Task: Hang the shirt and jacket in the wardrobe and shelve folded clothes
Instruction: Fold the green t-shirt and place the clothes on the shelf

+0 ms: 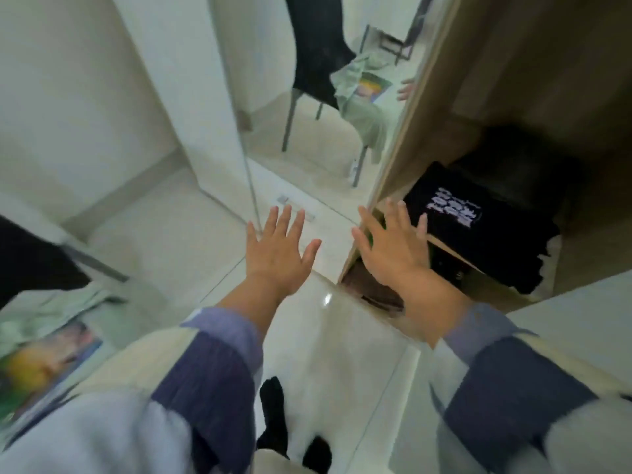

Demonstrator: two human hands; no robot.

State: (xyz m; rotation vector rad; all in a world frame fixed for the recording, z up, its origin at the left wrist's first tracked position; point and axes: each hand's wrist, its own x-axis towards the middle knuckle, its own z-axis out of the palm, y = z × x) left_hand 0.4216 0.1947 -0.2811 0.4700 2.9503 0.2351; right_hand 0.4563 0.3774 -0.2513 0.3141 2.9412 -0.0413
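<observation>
A soft black folded shirt (478, 230) with white letters lies flat on a brown wood shelf (441, 242) in the wardrobe. Both hands, left (278, 249) and right (393, 246), reach out flat, fingers spread, holding nothing. The floor (335, 354) is shiny.

Whole frame motion-blurred. White print on folded black T-shirt (478, 227) unreadable. Dark garment behind it (513, 159) in shadow, kind not identifiable. Lower shelf contents (376, 289) partly hidden behind right hand (393, 248). Printed green garment (44, 357) cut by left edge, print smeared. Dark hanging garment in mirror (314, 46) cut by top edge
</observation>
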